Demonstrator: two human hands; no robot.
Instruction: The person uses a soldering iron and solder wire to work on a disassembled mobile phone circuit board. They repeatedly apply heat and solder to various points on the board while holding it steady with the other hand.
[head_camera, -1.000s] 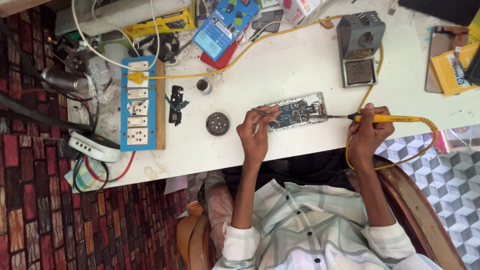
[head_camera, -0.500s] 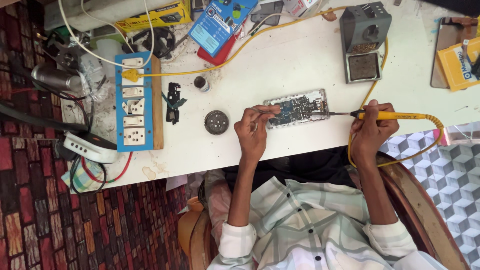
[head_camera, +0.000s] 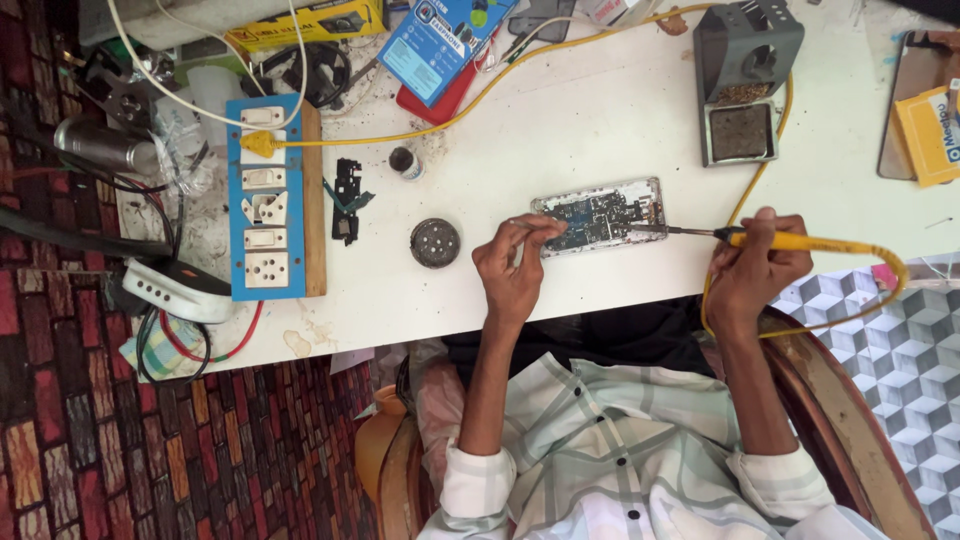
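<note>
Two hands, left hand (head_camera: 515, 265) pinching opened phone (head_camera: 600, 215), right hand (head_camera: 755, 265) grasping yellow soldering iron (head_camera: 790, 241)

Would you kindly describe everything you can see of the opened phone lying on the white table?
The opened phone lies flat on the white table, back cover off, showing a dark blue circuit board with small metal parts inside a pale, scuffed frame. Its long side runs roughly along the table's near edge. The left hand has its fingertips at one end, and the metal tip of the yellow-handled soldering iron, held in the right hand, reaches the other end.
</note>
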